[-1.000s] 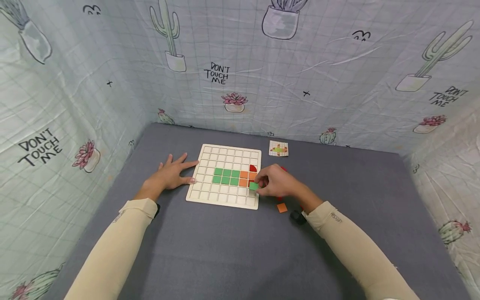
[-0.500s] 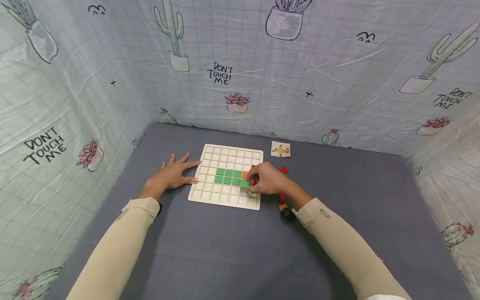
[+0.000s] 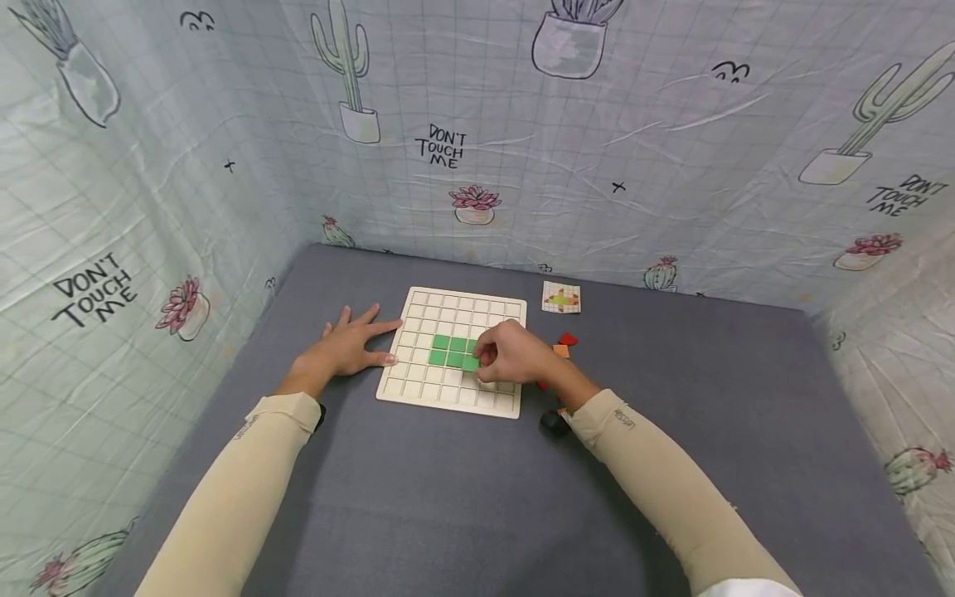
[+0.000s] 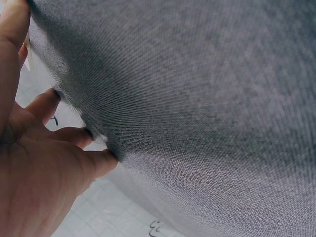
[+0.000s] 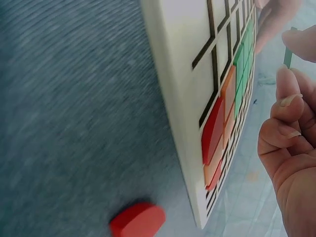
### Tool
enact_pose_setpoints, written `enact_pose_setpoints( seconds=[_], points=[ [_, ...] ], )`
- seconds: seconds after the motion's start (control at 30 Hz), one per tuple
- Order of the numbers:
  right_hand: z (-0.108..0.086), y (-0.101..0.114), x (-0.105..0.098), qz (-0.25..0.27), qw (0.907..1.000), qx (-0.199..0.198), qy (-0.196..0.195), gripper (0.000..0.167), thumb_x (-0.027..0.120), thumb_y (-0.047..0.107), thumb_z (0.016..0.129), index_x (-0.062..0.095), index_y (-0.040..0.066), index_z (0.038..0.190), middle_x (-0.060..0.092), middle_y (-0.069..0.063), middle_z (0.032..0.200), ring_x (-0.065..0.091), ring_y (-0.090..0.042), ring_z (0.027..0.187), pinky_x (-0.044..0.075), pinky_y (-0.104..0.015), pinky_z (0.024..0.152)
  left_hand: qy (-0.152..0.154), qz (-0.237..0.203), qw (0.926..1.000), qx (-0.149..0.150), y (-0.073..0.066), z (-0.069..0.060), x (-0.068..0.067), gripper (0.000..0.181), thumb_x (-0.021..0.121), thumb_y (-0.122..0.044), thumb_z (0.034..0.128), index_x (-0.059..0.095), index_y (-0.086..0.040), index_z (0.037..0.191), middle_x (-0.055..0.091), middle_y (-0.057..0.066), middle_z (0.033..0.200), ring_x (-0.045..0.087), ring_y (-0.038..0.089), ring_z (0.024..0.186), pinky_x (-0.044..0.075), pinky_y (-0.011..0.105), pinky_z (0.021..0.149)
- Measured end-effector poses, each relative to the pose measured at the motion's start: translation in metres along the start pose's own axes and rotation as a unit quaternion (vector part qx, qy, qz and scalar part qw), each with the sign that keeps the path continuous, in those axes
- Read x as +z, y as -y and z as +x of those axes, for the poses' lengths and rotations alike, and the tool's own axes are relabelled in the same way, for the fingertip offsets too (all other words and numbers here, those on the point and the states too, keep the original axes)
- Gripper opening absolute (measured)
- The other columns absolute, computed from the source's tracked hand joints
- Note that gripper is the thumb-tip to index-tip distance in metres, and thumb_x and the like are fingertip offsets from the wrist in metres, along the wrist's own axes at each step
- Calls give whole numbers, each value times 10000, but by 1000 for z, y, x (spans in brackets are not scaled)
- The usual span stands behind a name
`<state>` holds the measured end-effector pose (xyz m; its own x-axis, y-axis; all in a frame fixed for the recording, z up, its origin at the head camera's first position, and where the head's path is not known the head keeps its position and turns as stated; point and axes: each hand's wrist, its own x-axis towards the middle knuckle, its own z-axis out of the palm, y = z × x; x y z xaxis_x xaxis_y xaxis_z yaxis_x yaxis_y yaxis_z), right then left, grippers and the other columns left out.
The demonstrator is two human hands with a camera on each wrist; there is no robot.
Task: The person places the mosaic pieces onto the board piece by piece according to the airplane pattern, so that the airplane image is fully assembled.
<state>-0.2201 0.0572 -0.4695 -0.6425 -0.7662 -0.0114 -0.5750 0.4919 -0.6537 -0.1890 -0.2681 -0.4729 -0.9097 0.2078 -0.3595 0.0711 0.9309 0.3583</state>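
A cream gridded board (image 3: 425, 390) lies on the grey table. Green square tiles (image 3: 441, 342) sit in its middle cells. My right hand (image 3: 511, 352) pinches a green square tile (image 5: 289, 55) between thumb and fingertip, seen edge-on and raised off the board in the right wrist view. Orange tiles (image 5: 228, 88) and red rounded pieces (image 5: 212, 132) occupy cells toward the board's right side, mostly covered by this hand in the head view. With fingers spread, my left hand (image 3: 346, 344) rests at the board's left edge, thumb and forefinger touching it.
Right of the board lie a loose red piece (image 3: 569, 339) and an orange tile (image 3: 561, 351), with others partly behind the right wrist. A small pattern card (image 3: 561, 298) lies at the back. A printed cloth (image 3: 522, 149) walls in the table.
My right hand has moved left over the board with the green tile, from above the orange and red pieces to beside the green block. My left hand has stayed in place.
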Motion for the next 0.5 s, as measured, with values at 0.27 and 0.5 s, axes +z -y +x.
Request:
enact_pose_setpoints(
  seconds=[0.27, 0.5],
  points=[
    [13, 3, 7, 2, 10000, -64, 30, 131, 795, 116, 838, 797, 46, 949, 730, 12, 787, 618, -47, 716, 535, -213, 707, -17, 34, 10000, 26, 3, 2, 2, 778, 672, -509, 984, 336, -288, 1649, 63, 196, 1762, -66, 614, 1563, 61, 818, 1201],
    [22, 6, 12, -47, 9999, -150, 23, 112, 788, 125, 840, 796, 63, 933, 736, 5, 784, 618, -44, 706, 533, -212, 707, -57, 53, 10000, 39, 5, 4, 4, 775, 673, -512, 982, 341, -293, 1647, 66, 193, 1762, -62, 615, 1562, 63, 820, 1198]
  ],
)
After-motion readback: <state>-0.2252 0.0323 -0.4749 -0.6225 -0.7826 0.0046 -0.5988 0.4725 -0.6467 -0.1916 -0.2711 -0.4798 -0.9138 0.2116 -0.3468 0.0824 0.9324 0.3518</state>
